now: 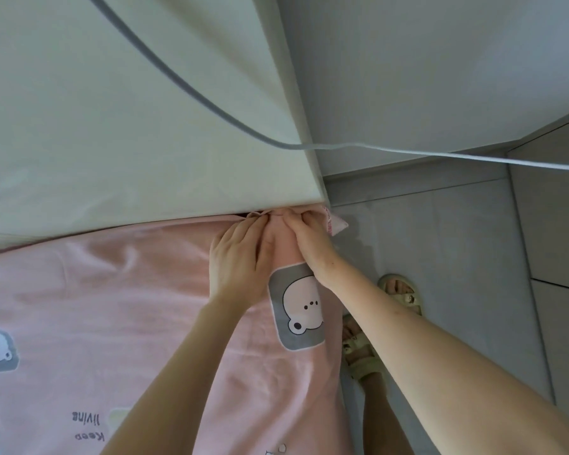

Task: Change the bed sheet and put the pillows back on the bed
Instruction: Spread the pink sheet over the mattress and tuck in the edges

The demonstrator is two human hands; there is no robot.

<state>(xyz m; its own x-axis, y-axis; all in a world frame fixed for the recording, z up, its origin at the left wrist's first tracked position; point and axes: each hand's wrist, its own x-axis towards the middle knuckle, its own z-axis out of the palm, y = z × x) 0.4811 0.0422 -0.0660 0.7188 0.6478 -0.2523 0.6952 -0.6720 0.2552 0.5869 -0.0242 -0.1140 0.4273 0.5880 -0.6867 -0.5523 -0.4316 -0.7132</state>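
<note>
A pink bed sheet [119, 300] printed with grey bear patches covers the bed in the lower left. At the bed's corner, where it meets the pale headboard [128, 126], both hands work the sheet's edge. My left hand [237, 261] lies on top of the sheet, its fingertips pinching the bunched fabric at the gap. My right hand [309, 241] grips the sheet corner from the side, fingers curled into the fold. A small white label [334, 223] sticks out beside it. No pillows are in view.
A grey cord [184, 87] crosses the headboard and runs right over the wall. Grey tiled floor [440, 257] lies right of the bed, where my sandalled feet [401, 293] stand close to the bed's side. A grey wall [424, 60] rises behind.
</note>
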